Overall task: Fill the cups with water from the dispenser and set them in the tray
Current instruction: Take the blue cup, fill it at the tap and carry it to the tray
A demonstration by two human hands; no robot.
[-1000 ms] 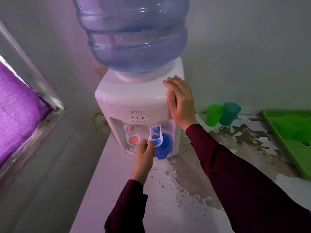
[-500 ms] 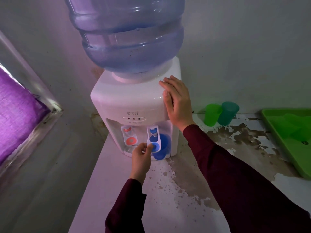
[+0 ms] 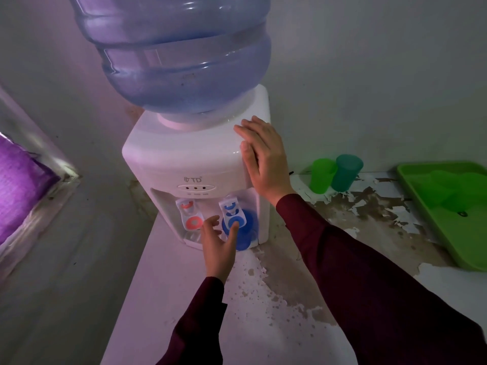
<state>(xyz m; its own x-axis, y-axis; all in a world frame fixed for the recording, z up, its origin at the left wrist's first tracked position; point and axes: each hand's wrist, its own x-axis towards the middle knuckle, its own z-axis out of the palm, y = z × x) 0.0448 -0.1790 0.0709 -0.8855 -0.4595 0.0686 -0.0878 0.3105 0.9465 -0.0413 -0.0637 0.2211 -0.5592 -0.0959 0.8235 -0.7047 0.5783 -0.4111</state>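
A white water dispenser (image 3: 184, 164) with a large blue bottle (image 3: 181, 56) stands on the counter. A blue cup (image 3: 246, 233) sits under its blue tap (image 3: 230, 209). My left hand (image 3: 220, 246) is in front of the taps, fingers spread, the thumb tip touching the blue tap's lever. My right hand (image 3: 263, 159) lies flat against the dispenser's upper right corner. A light green cup (image 3: 320, 175) and a teal cup (image 3: 345, 172) stand beside the wall to the right. The green tray (image 3: 427, 204) lies at the far right and holds green cups (image 3: 456, 188), hard to tell apart.
The red tap (image 3: 188, 214) is left of the blue one. The counter (image 3: 276, 299) has peeling, stained paint. A purple curtain (image 3: 21, 185) hangs at a window on the left. A wall runs close behind the dispenser.
My left hand has let go its pinch on the blue tap lever and spread its fingers, dropping slightly. My right hand stays on the dispenser.
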